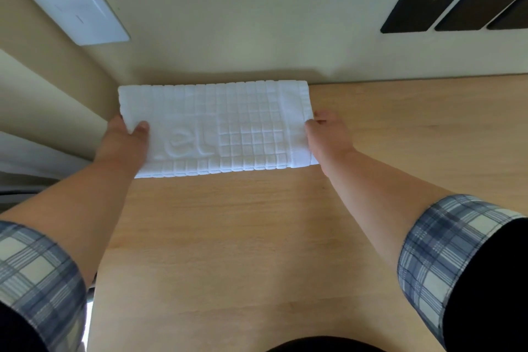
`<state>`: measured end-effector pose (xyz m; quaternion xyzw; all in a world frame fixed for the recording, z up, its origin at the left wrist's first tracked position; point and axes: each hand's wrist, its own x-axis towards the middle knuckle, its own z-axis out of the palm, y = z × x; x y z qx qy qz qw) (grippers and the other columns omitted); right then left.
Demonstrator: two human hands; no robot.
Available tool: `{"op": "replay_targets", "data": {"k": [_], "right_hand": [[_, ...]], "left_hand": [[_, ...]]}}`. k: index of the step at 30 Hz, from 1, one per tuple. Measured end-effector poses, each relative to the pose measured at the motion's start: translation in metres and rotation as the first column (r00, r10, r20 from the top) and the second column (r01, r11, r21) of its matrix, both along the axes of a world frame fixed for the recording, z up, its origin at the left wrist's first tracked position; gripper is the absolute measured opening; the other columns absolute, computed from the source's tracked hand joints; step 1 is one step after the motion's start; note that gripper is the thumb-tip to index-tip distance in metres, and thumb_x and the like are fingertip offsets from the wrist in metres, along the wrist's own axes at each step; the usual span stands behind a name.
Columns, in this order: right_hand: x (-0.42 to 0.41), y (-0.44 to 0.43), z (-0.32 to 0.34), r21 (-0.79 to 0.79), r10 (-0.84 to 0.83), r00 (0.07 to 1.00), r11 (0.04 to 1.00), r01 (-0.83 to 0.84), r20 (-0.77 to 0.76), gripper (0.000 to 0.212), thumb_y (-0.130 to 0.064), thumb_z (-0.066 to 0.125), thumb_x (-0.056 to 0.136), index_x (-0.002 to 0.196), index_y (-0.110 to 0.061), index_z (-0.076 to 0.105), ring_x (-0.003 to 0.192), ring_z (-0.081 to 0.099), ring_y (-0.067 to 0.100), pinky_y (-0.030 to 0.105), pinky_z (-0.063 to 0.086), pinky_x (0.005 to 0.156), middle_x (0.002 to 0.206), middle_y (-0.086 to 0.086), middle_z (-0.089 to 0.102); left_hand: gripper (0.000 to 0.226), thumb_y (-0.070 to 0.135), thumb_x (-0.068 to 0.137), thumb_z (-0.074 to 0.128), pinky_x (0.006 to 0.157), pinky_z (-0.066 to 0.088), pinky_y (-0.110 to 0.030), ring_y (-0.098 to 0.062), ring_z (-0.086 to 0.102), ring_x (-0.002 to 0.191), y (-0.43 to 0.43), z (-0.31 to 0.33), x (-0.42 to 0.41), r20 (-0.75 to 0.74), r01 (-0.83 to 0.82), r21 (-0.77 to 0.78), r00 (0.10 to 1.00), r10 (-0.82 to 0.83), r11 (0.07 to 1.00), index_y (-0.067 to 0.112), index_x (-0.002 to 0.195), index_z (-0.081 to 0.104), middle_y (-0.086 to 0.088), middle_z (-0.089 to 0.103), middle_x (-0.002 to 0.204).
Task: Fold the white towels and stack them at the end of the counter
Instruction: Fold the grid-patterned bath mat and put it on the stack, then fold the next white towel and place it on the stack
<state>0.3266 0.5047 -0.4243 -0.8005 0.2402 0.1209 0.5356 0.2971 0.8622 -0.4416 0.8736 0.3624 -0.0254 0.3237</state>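
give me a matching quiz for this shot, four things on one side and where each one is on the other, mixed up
1 white towel
2 left hand
3 right hand
4 wall plate

A high on the wall, left
B holds the towel's right end
C folded flat on the counter
D holds the towel's left end

Pairs: 1-C, 2-D, 3-B, 4-A

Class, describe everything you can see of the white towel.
The white towel looks like thick terry cloth, with a raised grid of squares, embossed letters "el" and a plain band at its right end. Apparently folded into a long strip, it lies flat on the wooden counter by the wall. The left hand grips its left end, the right hand its right end.
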Motion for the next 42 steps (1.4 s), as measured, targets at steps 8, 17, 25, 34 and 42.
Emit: {"op": "replay_targets", "data": {"k": [8,17,25,34,42], "right_hand": [[0.010,0.022,0.006,-0.483,0.172,0.979,0.870,-0.098,0.111,0.074,-0.011,0.053,0.086,0.152,-0.030,0.027,0.141,0.032,0.021,0.034,0.028,0.115,0.156,0.000,0.032],[0.038,0.045,-0.026,-0.733,0.698,0.674,0.324,-0.599,-0.242,0.082,-0.075,0.017,0.090,0.157,-0.034,-0.009,0.150,-0.023,0.019,0.051,-0.011,0.120,0.165,-0.004,-0.020],[0.006,-0.003,-0.013,-0.616,0.468,0.838,0.581,-0.532,-0.282,0.093,-0.080,0.024,0.087,0.157,-0.029,-0.011,0.153,-0.009,0.022,0.049,0.004,0.122,0.167,0.000,-0.011],[-0.101,-0.148,0.053,-0.675,0.368,0.902,0.608,-0.418,-0.227,0.090,-0.078,0.019,0.090,0.159,-0.023,0.003,0.153,-0.007,0.020,0.049,0.005,0.122,0.168,0.000,0.000],[-0.228,-0.315,0.163,-0.669,0.211,0.951,0.676,-0.309,-0.226,0.093,-0.081,0.026,0.088,0.159,-0.023,0.010,0.153,-0.004,0.026,0.049,0.011,0.122,0.167,0.002,0.007]], "left_hand": [[0.076,0.047,0.092,0.059,0.108,0.032,-0.048,-0.039,0.038,0.132,-0.036,0.012,-0.007,0.028,0.066,0.350,0.996,-0.081,0.935,0.013,0.148,0.022,-0.015,0.035,0.149],[0.068,0.073,0.089,0.008,0.115,-0.009,-0.060,-0.028,-0.018,0.149,-0.057,-0.008,0.028,-0.398,0.656,0.388,0.753,-0.525,0.647,0.050,0.150,-0.011,0.006,-0.018,0.163],[0.077,0.072,0.091,0.014,0.121,0.001,-0.053,-0.027,-0.012,0.151,-0.082,0.021,0.012,-0.426,0.664,0.362,0.742,-0.518,0.654,0.036,0.156,-0.004,-0.001,-0.012,0.165],[0.072,0.063,0.095,0.022,0.123,0.000,-0.037,-0.017,-0.007,0.151,-0.261,0.083,-0.066,-0.242,0.869,0.298,0.469,-0.849,0.395,0.028,0.157,0.011,0.003,0.002,0.166],[0.052,0.047,0.104,0.032,0.117,0.017,-0.034,-0.019,0.020,0.148,-0.464,0.176,-0.140,-0.080,0.917,0.325,0.272,-0.959,0.232,0.026,0.151,0.036,-0.001,0.031,0.159]]}}
